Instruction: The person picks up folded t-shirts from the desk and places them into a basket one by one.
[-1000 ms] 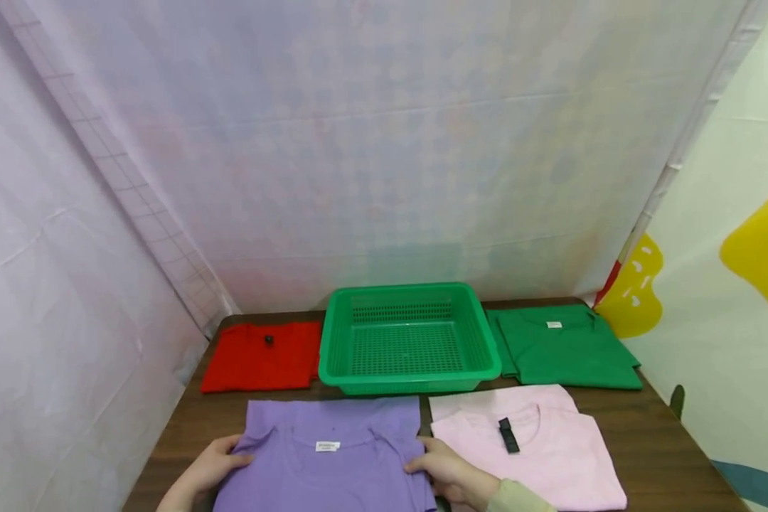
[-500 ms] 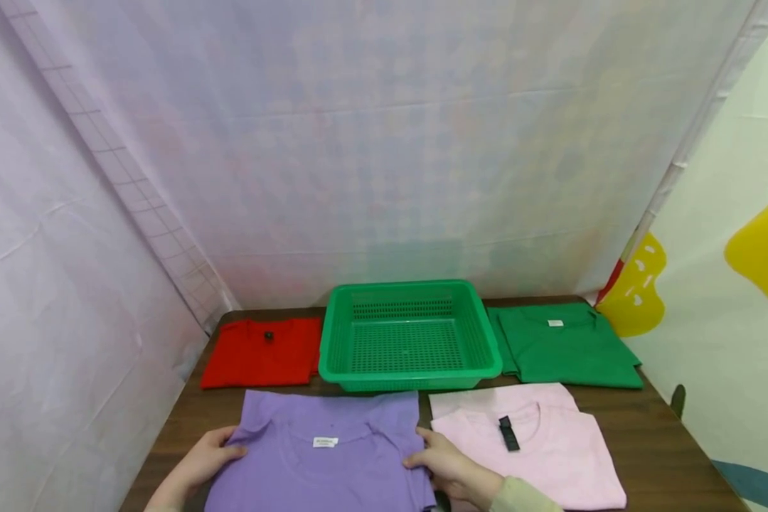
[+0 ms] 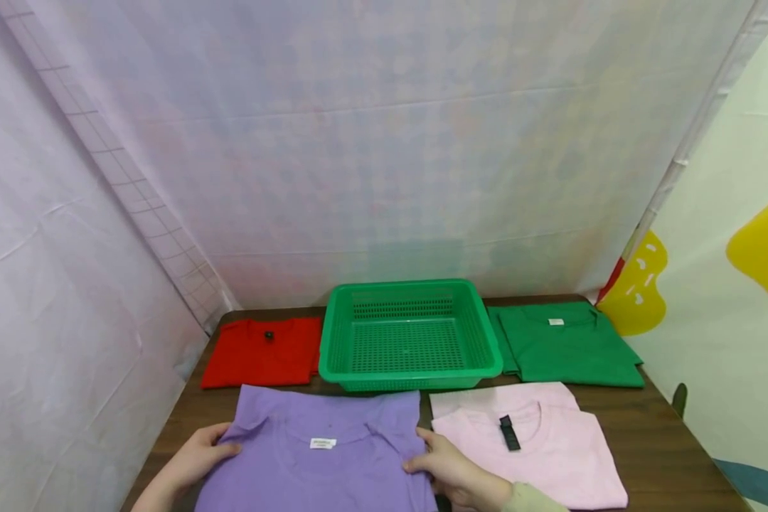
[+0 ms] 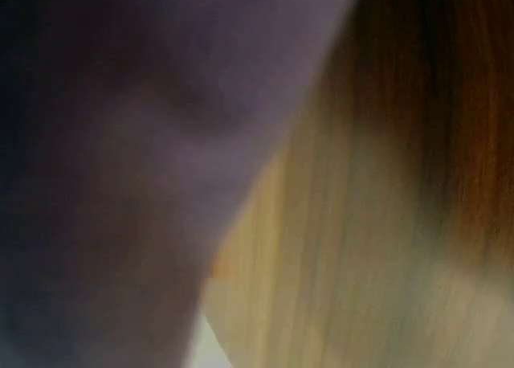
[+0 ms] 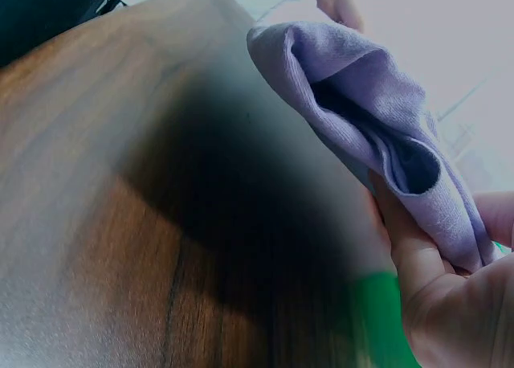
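A folded purple T-shirt (image 3: 323, 469), its white neck label facing up, lies between my two hands at the front of the table. My left hand (image 3: 195, 459) grips its left edge, thumb on top. On the opposite edge, my right hand (image 3: 451, 466) pinches the cloth between thumb and fingers. The right wrist view has the folded layers of the purple T-shirt (image 5: 361, 95) side-on, raised above the wood, with the right hand (image 5: 450, 304) gripping around them. In the left wrist view, blurred purple cloth (image 4: 185, 87) fills the left side and hides the left fingers.
Behind the shirt stands a green plastic basket (image 3: 409, 382) with nothing in it. A folded red shirt (image 3: 262, 363) lies left of it and a folded green shirt (image 3: 569, 355) right. A folded pink shirt (image 3: 557, 455) lies beside my right hand on the brown table (image 3: 672, 455).
The purple T-shirt's left side has shifted a little left and its far edge up in view. My left hand has moved left with it; the right hand has hardly moved.
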Motion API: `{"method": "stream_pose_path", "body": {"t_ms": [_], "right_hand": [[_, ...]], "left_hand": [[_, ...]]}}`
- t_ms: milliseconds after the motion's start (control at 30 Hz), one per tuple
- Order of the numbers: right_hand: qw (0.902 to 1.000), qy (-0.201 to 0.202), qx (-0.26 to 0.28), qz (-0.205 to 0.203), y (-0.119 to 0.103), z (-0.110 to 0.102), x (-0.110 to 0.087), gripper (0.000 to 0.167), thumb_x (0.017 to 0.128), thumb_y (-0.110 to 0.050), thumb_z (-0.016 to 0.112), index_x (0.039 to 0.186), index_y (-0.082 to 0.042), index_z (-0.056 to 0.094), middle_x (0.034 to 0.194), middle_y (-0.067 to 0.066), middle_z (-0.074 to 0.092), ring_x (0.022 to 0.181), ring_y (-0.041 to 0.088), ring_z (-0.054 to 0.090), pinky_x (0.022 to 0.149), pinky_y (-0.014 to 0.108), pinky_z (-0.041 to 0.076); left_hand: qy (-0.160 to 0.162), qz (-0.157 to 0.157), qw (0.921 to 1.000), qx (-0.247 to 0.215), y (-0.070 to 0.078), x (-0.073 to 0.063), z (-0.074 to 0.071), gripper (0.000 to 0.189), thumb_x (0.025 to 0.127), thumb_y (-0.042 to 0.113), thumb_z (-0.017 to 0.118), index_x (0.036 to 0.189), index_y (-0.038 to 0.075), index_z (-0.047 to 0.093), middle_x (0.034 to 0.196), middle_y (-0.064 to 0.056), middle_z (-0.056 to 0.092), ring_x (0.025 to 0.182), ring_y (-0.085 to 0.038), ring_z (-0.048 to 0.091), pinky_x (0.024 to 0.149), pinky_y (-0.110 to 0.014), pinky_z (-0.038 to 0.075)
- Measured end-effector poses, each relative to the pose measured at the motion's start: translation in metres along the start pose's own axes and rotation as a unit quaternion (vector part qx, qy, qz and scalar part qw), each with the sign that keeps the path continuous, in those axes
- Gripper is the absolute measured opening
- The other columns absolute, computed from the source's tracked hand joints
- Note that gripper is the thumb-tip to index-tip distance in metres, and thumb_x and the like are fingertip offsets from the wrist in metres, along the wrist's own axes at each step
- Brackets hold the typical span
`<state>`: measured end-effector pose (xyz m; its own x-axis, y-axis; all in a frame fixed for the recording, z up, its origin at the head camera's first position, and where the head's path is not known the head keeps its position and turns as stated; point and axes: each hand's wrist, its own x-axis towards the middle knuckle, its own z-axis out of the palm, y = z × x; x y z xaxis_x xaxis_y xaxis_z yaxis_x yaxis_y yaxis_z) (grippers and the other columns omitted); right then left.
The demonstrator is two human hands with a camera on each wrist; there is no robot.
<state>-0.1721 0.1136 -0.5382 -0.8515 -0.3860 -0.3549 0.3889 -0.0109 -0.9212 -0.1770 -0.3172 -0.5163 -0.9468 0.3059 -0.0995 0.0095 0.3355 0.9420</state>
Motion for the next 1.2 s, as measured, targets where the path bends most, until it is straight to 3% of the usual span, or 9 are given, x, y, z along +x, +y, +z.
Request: {"method": "stream_pose_path", "body": {"t_ms": [233,533,967,1200], "right_hand": [[0.9997,-0.017,0.014,-0.008,-0.003,0.003,-0.009,0.088,0.078,0.005,0.064,0.147,0.014,0.010,0.125,0.023,0.051,0.097,0.028,0.060,0.074,0.053,0.054],[0.9992,-0.032,0.008,-0.024,-0.018,0.010,-0.020,0.086,0.076,0.004,0.065,0.146,0.013,0.017,0.121,0.020,0.056,0.097,0.029,0.062,0.073,0.054,0.055],[0.9966,-0.067,0.023,-0.042,-0.043,0.011,-0.035,0.085,0.079,0.003,0.065,0.148,0.010,0.016,0.120,0.017,0.060,0.100,0.031,0.063,0.077,0.051,0.055],[0.9959,-0.072,0.013,-0.053,-0.055,0.004,-0.040,0.087,0.080,0.001,0.066,0.148,0.010,0.012,0.117,0.016,0.062,0.092,0.030,0.066,0.072,0.048,0.056]], "left_hand": [[0.005,-0.003,1.0000,0.002,0.011,-0.006,-0.002,0.048,0.089,0.001,0.060,0.125,-0.026,0.043,0.110,-0.029,0.062,0.086,-0.012,0.063,0.072,-0.031,0.054],[0.020,-0.016,0.9996,0.012,0.025,-0.017,-0.006,0.050,0.089,0.005,0.062,0.127,-0.023,0.045,0.113,-0.027,0.061,0.090,-0.012,0.062,0.074,-0.031,0.053],[0.025,0.008,0.9996,0.012,0.045,-0.027,-0.013,0.049,0.091,0.005,0.061,0.128,-0.023,0.044,0.114,-0.029,0.060,0.090,-0.009,0.062,0.075,-0.029,0.053],[0.030,0.011,0.9994,0.008,0.052,-0.025,-0.013,0.050,0.092,0.005,0.061,0.128,-0.023,0.043,0.116,-0.028,0.059,0.092,-0.008,0.062,0.076,-0.028,0.053]]}}
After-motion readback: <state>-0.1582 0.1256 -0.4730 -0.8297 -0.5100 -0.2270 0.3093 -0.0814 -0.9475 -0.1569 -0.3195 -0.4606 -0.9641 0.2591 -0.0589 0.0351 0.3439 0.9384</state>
